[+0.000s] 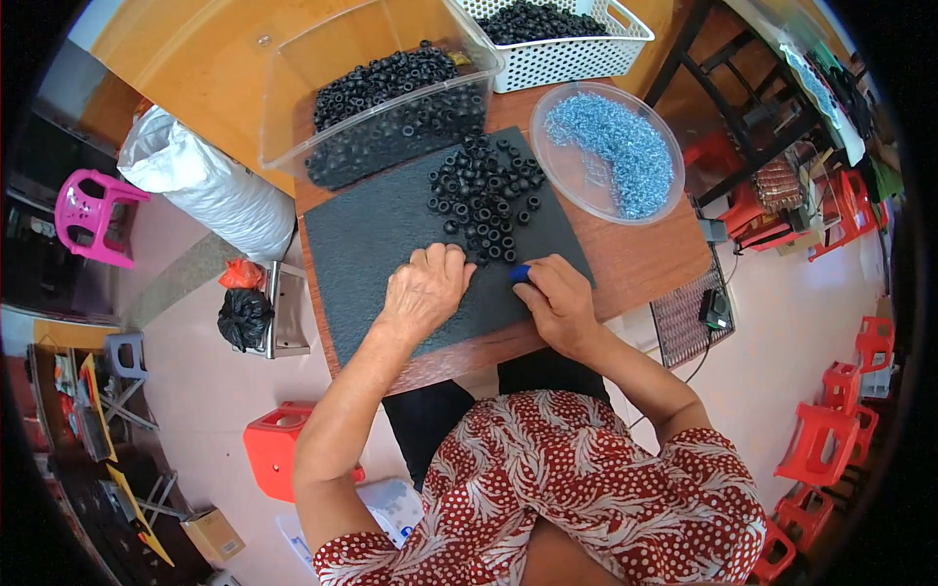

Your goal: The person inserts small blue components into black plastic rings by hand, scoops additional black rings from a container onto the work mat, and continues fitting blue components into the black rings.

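Rubber rings point(486, 198), black and loosely heaped, lie on the dark mat point(391, 244) just beyond both hands, slightly nearer the left hand point(426, 290), whose curled fingertips touch the heap's near edge. The right hand point(555, 299) is closed around a small blue tool point(519, 273), just right of the nearest rings, on the wooden table point(645, 259).

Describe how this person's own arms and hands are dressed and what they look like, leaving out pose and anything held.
Both forearms are bare from the short sleeves down. The left hand and right hand wear no gloves; no rings, watch or bracelet can be made out. The short-sleeved top is red with white dots and pale leaf-like patterns.
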`<act>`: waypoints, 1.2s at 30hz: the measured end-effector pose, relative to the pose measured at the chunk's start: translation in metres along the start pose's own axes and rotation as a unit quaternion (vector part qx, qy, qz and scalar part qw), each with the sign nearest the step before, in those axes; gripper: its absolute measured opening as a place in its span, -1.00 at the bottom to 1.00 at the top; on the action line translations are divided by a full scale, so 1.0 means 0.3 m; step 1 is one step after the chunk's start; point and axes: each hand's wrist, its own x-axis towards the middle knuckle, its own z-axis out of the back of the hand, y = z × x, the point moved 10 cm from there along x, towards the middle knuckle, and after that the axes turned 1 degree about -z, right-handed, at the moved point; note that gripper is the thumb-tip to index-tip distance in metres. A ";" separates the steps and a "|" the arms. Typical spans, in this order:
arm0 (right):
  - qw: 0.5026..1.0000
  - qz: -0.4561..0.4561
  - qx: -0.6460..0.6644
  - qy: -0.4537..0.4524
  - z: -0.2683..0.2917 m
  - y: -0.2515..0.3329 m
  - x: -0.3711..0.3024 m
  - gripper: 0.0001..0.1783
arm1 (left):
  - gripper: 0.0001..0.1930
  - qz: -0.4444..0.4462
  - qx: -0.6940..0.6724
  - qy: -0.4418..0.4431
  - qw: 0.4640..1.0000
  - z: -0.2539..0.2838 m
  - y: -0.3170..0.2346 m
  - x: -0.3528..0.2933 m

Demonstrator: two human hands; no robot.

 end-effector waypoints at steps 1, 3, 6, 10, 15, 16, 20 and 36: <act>1.000 0.001 0.005 -0.009 0.007 -0.002 0.000 -0.85 | -0.76 -0.001 -0.002 0.000 1.000 0.000 -0.002 -0.001; 1.000 0.000 -0.001 -0.009 0.012 -0.007 0.002 -0.85 | -0.74 0.025 0.000 0.006 1.000 -0.002 0.015 -0.006; 1.000 -0.004 -0.004 -0.007 0.016 -0.012 0.000 -0.83 | -0.78 0.023 0.026 -0.057 0.998 0.035 0.025 -0.006; 1.000 -0.012 -0.004 -0.009 0.027 -0.022 -0.006 -0.81 | -0.81 0.034 0.024 -0.074 0.996 0.030 0.040 -0.015; 0.999 -0.007 -0.025 -0.026 0.046 -0.027 0.008 -0.81 | -0.85 0.031 0.044 -0.045 0.998 0.006 0.037 -0.007; 0.999 -0.005 -0.042 -0.030 0.051 -0.025 0.017 -0.83 | -0.85 0.029 0.042 -0.046 0.998 0.011 0.033 -0.005; 0.997 -0.013 -0.065 -0.030 0.053 -0.027 0.053 -0.81 | -0.85 0.164 -0.149 -0.063 0.973 0.059 0.087 -0.034; 0.996 -0.078 -0.031 -0.001 0.052 -0.171 -0.043 -0.81 | -0.82 0.776 -0.478 -0.232 0.341 0.398 0.147 -1.589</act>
